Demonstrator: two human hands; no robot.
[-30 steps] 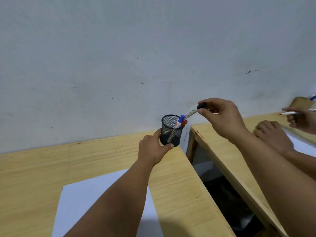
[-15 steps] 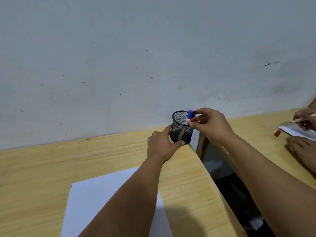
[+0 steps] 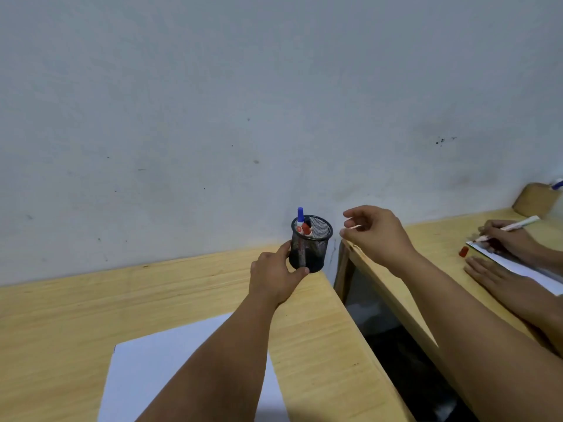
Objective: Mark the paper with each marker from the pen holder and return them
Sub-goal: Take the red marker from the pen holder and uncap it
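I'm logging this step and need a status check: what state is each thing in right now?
Black mesh pen holder: upright at the desk corner, gripped by the left hand.
Blue-capped marker: capped, standing in the holder.
Red-capped marker: capped, in the holder.
Black-capped marker: capped, in the holder.
White paper sheet: flat on the desk.
Right hand: open, empty.

Scuffed grey wall (image 3: 213, 102); two light wooden desks (image 3: 76, 315), dark gap between.

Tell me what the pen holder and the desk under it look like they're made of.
The pen holder looks like black wire mesh, probably metal: the markers show through its fine grid. The desk looks like light wood or wood laminate, with a matte finish and long grain lines.
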